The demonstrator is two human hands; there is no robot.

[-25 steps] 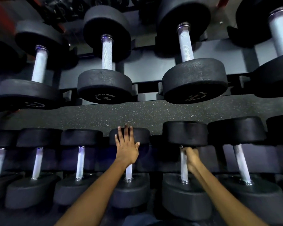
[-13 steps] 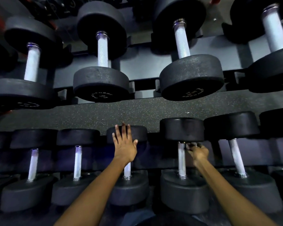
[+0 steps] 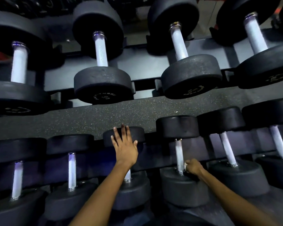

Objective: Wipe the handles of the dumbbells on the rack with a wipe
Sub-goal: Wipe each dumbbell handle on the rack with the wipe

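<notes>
Black dumbbells with silver knurled handles fill two rows of the rack. My right hand (image 3: 193,166) curls against the bottom of one lower-row handle (image 3: 178,154), just above the near head (image 3: 183,190). A small white bit of the wipe (image 3: 185,164) shows at my fingers, next to the handle. My left hand (image 3: 125,146) lies flat with straight fingers on the far head (image 3: 138,133) of the neighbouring dumbbell to the left, covering most of its handle (image 3: 127,175).
The upper row holds bigger dumbbells (image 3: 103,66) above a speckled dark floor strip (image 3: 91,115). More lower-row dumbbells stand to the left (image 3: 71,172) and right (image 3: 227,149). The dark rack rail (image 3: 153,159) runs behind the lower handles.
My right hand has slid down the handle from its top to its bottom end. My left hand has stayed on the neighbouring dumbbell's head. The view has tilted slightly.
</notes>
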